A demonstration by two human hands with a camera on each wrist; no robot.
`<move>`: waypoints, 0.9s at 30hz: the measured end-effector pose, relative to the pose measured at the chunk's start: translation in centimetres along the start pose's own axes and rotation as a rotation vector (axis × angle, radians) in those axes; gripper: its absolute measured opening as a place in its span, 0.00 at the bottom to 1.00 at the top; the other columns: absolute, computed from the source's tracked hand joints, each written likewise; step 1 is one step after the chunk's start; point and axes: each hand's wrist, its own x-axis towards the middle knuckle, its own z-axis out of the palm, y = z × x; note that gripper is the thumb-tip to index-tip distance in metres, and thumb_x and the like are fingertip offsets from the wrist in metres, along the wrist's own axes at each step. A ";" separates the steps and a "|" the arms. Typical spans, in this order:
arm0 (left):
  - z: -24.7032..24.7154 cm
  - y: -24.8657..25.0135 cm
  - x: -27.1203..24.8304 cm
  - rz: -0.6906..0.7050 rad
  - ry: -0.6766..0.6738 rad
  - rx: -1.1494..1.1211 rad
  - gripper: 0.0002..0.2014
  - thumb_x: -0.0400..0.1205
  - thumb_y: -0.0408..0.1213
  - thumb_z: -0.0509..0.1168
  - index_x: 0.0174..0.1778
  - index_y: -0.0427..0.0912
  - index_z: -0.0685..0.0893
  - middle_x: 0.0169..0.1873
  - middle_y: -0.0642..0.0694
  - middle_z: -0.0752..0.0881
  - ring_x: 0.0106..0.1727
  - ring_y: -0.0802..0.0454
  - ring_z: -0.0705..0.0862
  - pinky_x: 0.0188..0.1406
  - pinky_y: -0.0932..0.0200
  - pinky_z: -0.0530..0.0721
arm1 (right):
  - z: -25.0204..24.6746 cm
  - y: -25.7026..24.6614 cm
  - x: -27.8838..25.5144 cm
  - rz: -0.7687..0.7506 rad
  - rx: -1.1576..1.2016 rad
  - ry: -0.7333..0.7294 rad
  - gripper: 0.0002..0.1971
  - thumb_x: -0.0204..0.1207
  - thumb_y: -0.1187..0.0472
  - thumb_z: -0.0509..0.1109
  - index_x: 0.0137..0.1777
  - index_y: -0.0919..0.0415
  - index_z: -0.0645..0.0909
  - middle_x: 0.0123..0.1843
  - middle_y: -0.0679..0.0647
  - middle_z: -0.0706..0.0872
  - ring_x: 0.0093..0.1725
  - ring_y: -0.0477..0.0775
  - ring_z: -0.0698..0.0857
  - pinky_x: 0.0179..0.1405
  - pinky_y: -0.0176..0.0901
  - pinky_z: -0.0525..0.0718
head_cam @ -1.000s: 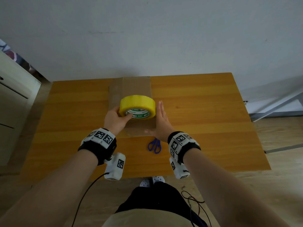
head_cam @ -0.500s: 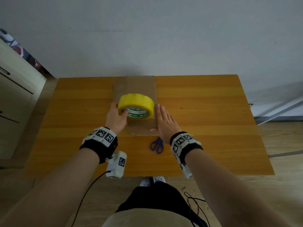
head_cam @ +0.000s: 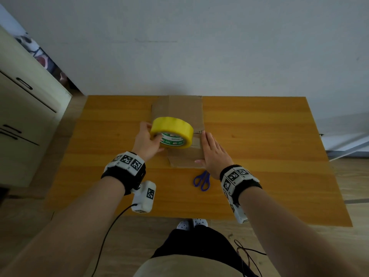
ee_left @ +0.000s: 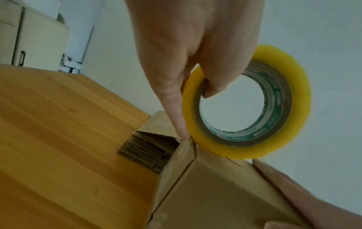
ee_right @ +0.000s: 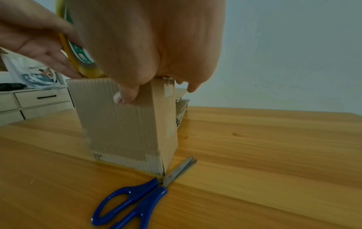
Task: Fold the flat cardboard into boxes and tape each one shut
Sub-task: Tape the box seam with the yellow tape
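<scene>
The box stood at the table's middle, its top seam running left to right under the tape roll. The left hand pinched the roll at the seam's left end; the right hand, fingers straight and together, braced the right edge, so tape would likely run rightward toward it.

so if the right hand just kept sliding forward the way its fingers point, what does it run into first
Probably nothing soon. The right hand lies flat on the box, fingers aimed at the far wall. The tape roll sits to its left, off that line. Past the box top, the flat cardboard stack lies lower, though depth is unclear.
</scene>
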 end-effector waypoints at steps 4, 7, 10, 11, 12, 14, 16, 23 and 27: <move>-1.8 -0.2 0.4 0.061 0.015 0.093 0.17 0.84 0.29 0.60 0.67 0.42 0.67 0.62 0.39 0.76 0.62 0.39 0.80 0.52 0.43 0.86 | -0.6 -0.2 0.1 -0.006 -0.018 -0.011 0.45 0.82 0.42 0.58 0.82 0.62 0.31 0.85 0.58 0.37 0.85 0.55 0.44 0.81 0.46 0.49; -3.3 -0.5 0.6 0.167 0.021 0.249 0.19 0.83 0.30 0.61 0.70 0.43 0.69 0.62 0.39 0.79 0.61 0.39 0.81 0.57 0.37 0.83 | -0.5 -0.4 0.4 -0.016 -0.015 -0.001 0.46 0.81 0.42 0.58 0.82 0.62 0.31 0.85 0.58 0.37 0.85 0.56 0.45 0.81 0.46 0.50; -4.6 -1.1 0.9 0.169 0.078 0.346 0.19 0.81 0.26 0.62 0.67 0.39 0.69 0.59 0.37 0.80 0.58 0.39 0.82 0.55 0.39 0.84 | -0.4 0.2 0.2 0.012 0.002 -0.017 0.46 0.81 0.42 0.58 0.82 0.61 0.30 0.85 0.58 0.37 0.85 0.57 0.47 0.81 0.47 0.51; -4.9 -1.3 0.9 0.159 0.079 0.372 0.18 0.81 0.25 0.62 0.66 0.38 0.69 0.58 0.37 0.80 0.57 0.39 0.82 0.55 0.40 0.85 | -0.4 0.3 0.1 0.014 -0.007 -0.022 0.46 0.81 0.42 0.58 0.82 0.61 0.30 0.85 0.58 0.37 0.85 0.57 0.47 0.81 0.47 0.51; -5.2 -1.8 0.8 0.150 0.074 0.383 0.18 0.81 0.25 0.62 0.66 0.37 0.69 0.57 0.37 0.80 0.57 0.38 0.83 0.54 0.39 0.85 | -0.4 0.4 0.0 0.012 -0.015 -0.026 0.46 0.81 0.42 0.58 0.82 0.61 0.29 0.85 0.58 0.37 0.85 0.57 0.46 0.81 0.47 0.50; -5.3 -2.4 0.6 0.136 0.081 0.387 0.17 0.81 0.24 0.62 0.65 0.37 0.69 0.54 0.39 0.80 0.56 0.37 0.83 0.53 0.37 0.85 | -0.3 0.4 0.0 0.008 -0.009 -0.027 0.46 0.82 0.42 0.57 0.82 0.61 0.29 0.85 0.58 0.36 0.85 0.56 0.46 0.81 0.47 0.50; -5.1 -2.8 0.7 0.134 0.105 0.400 0.17 0.80 0.23 0.62 0.64 0.36 0.69 0.51 0.42 0.78 0.55 0.38 0.82 0.52 0.37 0.85 | -0.3 0.3 0.1 0.006 -0.002 -0.024 0.46 0.82 0.42 0.57 0.82 0.61 0.28 0.85 0.57 0.35 0.85 0.56 0.46 0.81 0.47 0.50; -4.9 -3.2 1.2 0.146 0.112 0.392 0.18 0.80 0.23 0.62 0.65 0.36 0.69 0.54 0.38 0.80 0.54 0.39 0.83 0.53 0.40 0.85 | -0.6 0.5 0.3 0.017 0.014 0.003 0.49 0.78 0.40 0.62 0.83 0.59 0.32 0.85 0.55 0.42 0.84 0.56 0.48 0.82 0.50 0.53; -4.9 -3.4 1.4 0.134 0.099 0.369 0.18 0.80 0.24 0.62 0.66 0.36 0.68 0.54 0.41 0.79 0.54 0.41 0.82 0.54 0.41 0.85 | -1.3 0.5 0.8 0.025 -0.026 0.035 0.53 0.71 0.39 0.72 0.84 0.60 0.42 0.84 0.57 0.52 0.83 0.58 0.50 0.83 0.54 0.53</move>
